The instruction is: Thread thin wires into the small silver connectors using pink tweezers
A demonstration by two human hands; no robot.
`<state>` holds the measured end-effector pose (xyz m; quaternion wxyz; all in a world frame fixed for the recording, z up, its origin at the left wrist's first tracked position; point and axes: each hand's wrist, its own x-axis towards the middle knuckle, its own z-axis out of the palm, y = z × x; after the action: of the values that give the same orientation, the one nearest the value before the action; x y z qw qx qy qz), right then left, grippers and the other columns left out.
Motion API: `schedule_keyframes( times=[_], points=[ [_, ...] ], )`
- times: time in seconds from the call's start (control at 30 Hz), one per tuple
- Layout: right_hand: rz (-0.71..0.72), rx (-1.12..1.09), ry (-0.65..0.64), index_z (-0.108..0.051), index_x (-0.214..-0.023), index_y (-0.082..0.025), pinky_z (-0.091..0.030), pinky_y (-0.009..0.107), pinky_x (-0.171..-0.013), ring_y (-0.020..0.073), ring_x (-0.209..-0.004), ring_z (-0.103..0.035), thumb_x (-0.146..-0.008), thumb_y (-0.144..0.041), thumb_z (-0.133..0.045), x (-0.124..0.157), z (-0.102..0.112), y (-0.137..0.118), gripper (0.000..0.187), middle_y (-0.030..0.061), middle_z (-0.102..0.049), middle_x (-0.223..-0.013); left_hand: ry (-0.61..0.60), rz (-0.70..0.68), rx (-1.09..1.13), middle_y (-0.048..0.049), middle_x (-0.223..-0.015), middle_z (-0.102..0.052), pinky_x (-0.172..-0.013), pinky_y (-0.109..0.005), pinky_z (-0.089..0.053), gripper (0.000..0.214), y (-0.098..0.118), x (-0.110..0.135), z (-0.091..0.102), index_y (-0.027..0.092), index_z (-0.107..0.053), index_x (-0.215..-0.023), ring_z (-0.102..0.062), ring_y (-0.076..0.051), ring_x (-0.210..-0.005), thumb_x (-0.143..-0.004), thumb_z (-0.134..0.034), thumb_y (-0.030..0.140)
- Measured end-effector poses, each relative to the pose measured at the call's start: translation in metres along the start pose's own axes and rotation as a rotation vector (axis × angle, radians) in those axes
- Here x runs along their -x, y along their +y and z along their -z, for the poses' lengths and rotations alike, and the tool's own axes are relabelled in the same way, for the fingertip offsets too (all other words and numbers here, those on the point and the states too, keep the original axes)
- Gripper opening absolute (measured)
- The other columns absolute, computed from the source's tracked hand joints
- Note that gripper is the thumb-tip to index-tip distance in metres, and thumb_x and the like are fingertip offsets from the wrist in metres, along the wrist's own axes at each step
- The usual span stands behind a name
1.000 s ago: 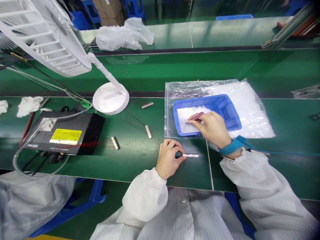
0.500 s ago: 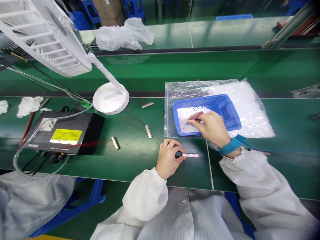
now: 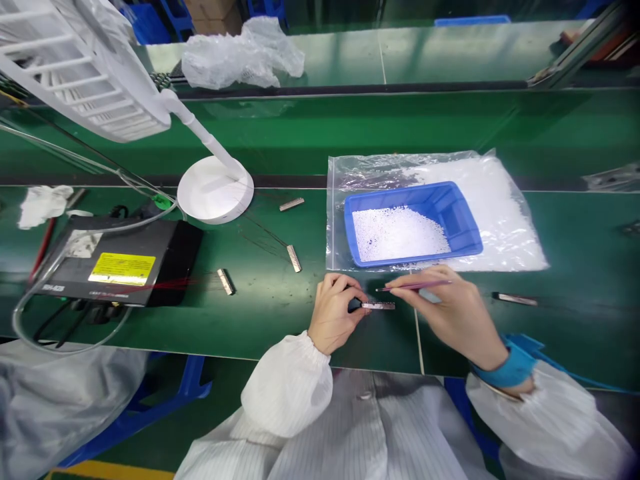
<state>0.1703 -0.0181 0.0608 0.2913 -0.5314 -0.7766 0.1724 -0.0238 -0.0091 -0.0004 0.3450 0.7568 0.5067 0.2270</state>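
Note:
My left hand pinches a black-ended narrow metal connector strip on the green bench, with fine red wires trailing from it. My right hand grips a slim pink pick between its fingers. The pick's tip lies just above the strip, close to it, and I cannot tell whether they touch. Behind both hands stands a blue plastic tray of white granules, resting on a clear plastic bag. Neither hand touches the tray.
Several metal strips with thin wires lie left of the tray, and another lies right of my right hand. Further left are a black device with a yellow label, clear tubing, and a white fan's round base.
My right hand has come out of the blue tray toward the bench edge, bringing the pink pick beside the strip. The tray's granules now show uncovered. My left hand stays in place.

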Motion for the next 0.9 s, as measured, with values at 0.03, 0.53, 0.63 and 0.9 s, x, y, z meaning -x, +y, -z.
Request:
schedule_keyframes(
  times=[0.03,0.53,0.63,0.9],
  points=[
    [-0.011,-0.009,-0.019,-0.067,-0.088,-0.024,-0.047,0.034,-0.071,0.0166,-0.078,-0.065,-0.089,-0.029,-0.055,0.003,-0.005,0.001,0.013,-0.0029,-0.073,-0.087,-0.001,-0.001,-0.004,0.0025,-0.094,-0.062,-0.083,-0.034,-0.034,0.016,0.0,0.0,0.0,0.023,-0.066,-0.08,-0.047,-0.019,-0.098,-0.07,-0.077,0.018],
    [-0.045,-0.039,-0.097,-0.066,-0.084,-0.022,-0.041,0.034,-0.071,0.0131,-0.071,-0.064,-0.089,-0.026,-0.055,0.014,-0.025,0.003,0.013,-0.0036,-0.073,-0.088,-0.009,-0.001,-0.015,0.0019,-0.094,-0.063,-0.083,-0.035,-0.034,0.014,0.001,-0.001,0.0,0.023,-0.066,-0.079,-0.047,-0.02,-0.098,-0.071,-0.077,0.021],
    [-0.038,-0.034,-0.087,-0.066,-0.085,-0.022,-0.041,0.035,-0.071,0.0134,-0.071,-0.063,-0.089,-0.026,-0.056,0.013,-0.023,0.001,0.012,-0.0032,-0.073,-0.089,-0.006,0.001,-0.014,0.0021,-0.095,-0.063,-0.084,-0.035,-0.034,0.014,0.001,-0.001,0.0,0.023,-0.066,-0.079,-0.047,-0.02,-0.099,-0.071,-0.077,0.021],
    [-0.015,-0.03,-0.062,-0.066,-0.085,-0.022,-0.041,0.034,-0.071,0.0133,-0.072,-0.063,-0.088,-0.024,-0.057,0.013,-0.021,0.001,0.009,-0.0044,-0.073,-0.088,-0.002,0.004,-0.009,0.0024,-0.093,-0.063,-0.083,-0.035,-0.034,0.015,0.001,-0.001,0.0,0.023,-0.065,-0.079,-0.047,-0.019,-0.098,-0.07,-0.078,0.02]
  ],
)
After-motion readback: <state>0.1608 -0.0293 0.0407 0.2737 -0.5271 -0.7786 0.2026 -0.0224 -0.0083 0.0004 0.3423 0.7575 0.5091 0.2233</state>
